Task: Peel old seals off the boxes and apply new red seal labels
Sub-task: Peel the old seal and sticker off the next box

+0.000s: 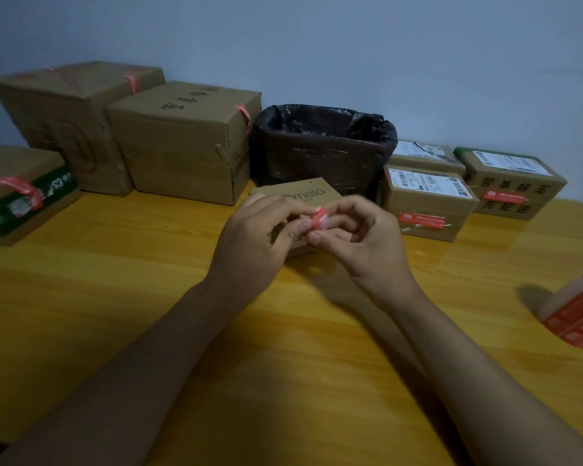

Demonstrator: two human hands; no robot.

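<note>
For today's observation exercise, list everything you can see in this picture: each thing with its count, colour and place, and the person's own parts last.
Large boxes: two, brown, back left.
Green-banded box: one, brown, far left edge.
Bin: one, black-lined, back centre.
Small box: one, brown, behind the hands.
Labelled boxes: three, brown, back right.
Label roll: one, red, right edge.
Seal: one, red, pinched between both hands.
Table: one, yellow wood.
Left hand: pinches the seal.
Right hand: pinches the seal.

One head-worn view looks forward and down across the desk [115, 297], near it, facing the wall behind.
</note>
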